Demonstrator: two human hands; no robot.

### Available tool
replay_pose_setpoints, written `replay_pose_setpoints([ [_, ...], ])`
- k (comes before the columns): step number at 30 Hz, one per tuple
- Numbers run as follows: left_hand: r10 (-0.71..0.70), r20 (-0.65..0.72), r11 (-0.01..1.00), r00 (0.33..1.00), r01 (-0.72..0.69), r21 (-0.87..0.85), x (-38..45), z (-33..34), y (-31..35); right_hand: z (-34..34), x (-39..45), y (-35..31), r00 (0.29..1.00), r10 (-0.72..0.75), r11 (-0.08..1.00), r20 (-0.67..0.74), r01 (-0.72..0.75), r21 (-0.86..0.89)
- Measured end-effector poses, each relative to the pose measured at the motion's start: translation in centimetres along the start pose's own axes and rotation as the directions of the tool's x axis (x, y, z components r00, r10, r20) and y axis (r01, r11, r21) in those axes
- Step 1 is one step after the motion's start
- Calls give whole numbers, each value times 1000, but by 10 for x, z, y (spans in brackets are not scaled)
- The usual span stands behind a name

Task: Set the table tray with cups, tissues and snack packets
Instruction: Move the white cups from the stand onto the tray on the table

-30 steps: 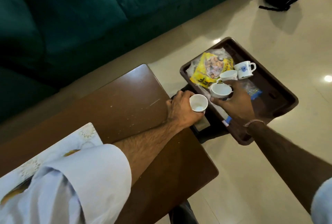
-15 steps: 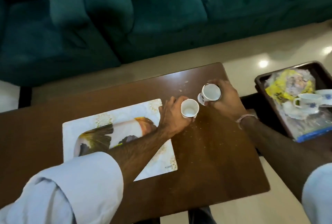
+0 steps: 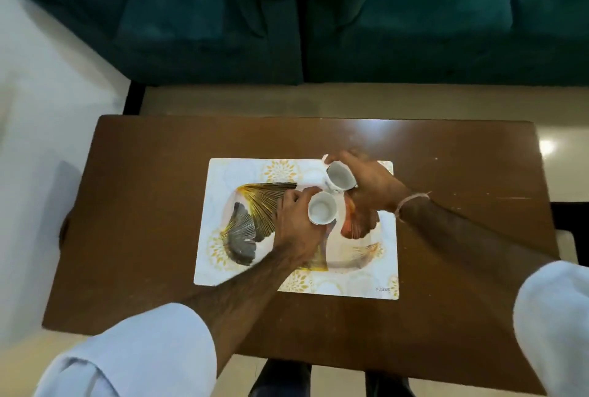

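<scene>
Over the placemat [image 3: 223, 269], left hand [image 3: 294, 224] holding empty cup [image 3: 322, 212]

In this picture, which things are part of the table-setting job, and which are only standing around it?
Part of the job:
- small white ceramic cup, held by the left hand
- second white ceramic cup, tilted, held by the right hand
- white rectangular placemat with leaf print
- brown wooden table

Only standing around:
- dark green velvet sofa
- pale tiled floor
</scene>
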State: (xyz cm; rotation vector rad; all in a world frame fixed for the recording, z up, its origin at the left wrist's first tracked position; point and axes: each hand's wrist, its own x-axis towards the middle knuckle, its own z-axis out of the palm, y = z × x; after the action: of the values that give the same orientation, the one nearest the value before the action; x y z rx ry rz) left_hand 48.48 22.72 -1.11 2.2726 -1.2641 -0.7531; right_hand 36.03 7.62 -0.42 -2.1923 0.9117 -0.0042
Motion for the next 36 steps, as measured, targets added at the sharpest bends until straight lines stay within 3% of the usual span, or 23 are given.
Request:
replay_pose_setpoints([
  [7,-74,-3,997,997,74,1,-19,-10,-57,52,30,-40,964,-162,974,209,190,-120],
  [14,-68,-33,996,997,65,-67,-36,-5,-83,75,43,-64,914,-215,914,345,313,-259],
  [22,-79,-49,989,996,73,-128,-42,2,-97,91,46,-69,882,-277,834,382,418,-361],
  [27,-113,-53,974,992,100,-201,-46,6,-99,95,47,-70,884,-274,833,379,415,-365],
  [36,-7,-4,990,1000,7,-140,-43,-22,-109,87,39,-64,928,-173,925,329,268,-271],
])
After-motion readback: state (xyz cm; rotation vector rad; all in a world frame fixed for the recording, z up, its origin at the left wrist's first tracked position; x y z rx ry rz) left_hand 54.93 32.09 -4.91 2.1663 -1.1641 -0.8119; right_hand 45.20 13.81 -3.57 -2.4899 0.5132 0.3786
